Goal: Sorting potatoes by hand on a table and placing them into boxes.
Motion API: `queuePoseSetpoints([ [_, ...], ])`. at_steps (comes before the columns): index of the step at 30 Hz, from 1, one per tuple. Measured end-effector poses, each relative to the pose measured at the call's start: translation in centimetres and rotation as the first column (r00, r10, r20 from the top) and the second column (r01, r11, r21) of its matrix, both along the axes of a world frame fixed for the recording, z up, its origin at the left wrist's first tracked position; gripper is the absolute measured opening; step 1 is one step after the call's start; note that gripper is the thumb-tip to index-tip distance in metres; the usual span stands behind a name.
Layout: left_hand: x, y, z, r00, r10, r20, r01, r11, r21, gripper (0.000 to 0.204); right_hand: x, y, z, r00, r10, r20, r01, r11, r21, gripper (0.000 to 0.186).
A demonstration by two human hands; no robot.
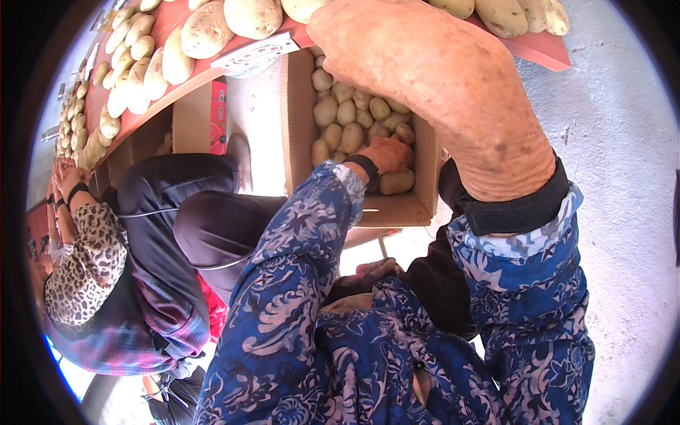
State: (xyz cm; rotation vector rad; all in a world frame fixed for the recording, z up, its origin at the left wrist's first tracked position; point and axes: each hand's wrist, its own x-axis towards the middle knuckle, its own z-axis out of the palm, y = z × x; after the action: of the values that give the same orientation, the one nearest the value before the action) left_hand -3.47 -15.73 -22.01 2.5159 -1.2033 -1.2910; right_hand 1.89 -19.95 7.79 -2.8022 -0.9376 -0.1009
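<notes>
Other person: at the far left, with a spotted sleeve and a hand by the counter.
Counter: red, curving along the far side, with piles of pale loose potatoes on it.
Left box: brown cardboard, under the counter; its inside is too dark to see well.
White strip: flat, with holes, at the near edge of the counter.
Potato box: open brown cardboard, right of the strip, its floor covered with round, pale potatoes.
Left hand: down in the potato box, touching potatoes at the near right; fingers hidden, so I can't tell if it grips one.
Right hand: big and close, above the far right of the potato box, fingers out of sight; can't tell if closed.
Floor: pale and rough, on the right.
</notes>
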Motion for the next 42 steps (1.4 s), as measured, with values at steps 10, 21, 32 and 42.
queuePoseSetpoints([
  [10,-3.2,-1.1,-4.8,0.991,-0.041,0.124,0.033,0.997,0.067,0.029,-1.8,-0.6,-0.9,0.999,-0.010,0.045,0.010,1.000,0.010,0.018],
  [21,-4.9,-2.0,-3.1,0.995,-0.078,0.068,0.068,0.987,0.143,0.029,-2.5,-0.9,-2.0,0.995,-0.031,0.096,0.027,0.999,0.035,0.017],
  [32,-5.3,1.0,-5.5,0.942,0.249,0.225,-0.165,0.927,-0.337,0.026,-0.8,0.9,-2.2,0.985,-0.145,-0.092,0.145,0.989,-0.008,0.011],
  [42,0.0,4.1,4.4,0.942,0.335,-0.003,-0.285,0.796,-0.535,0.037,-0.3,1.7,-0.8,0.955,-0.150,-0.255,0.139,0.988,-0.064,0.021],
])
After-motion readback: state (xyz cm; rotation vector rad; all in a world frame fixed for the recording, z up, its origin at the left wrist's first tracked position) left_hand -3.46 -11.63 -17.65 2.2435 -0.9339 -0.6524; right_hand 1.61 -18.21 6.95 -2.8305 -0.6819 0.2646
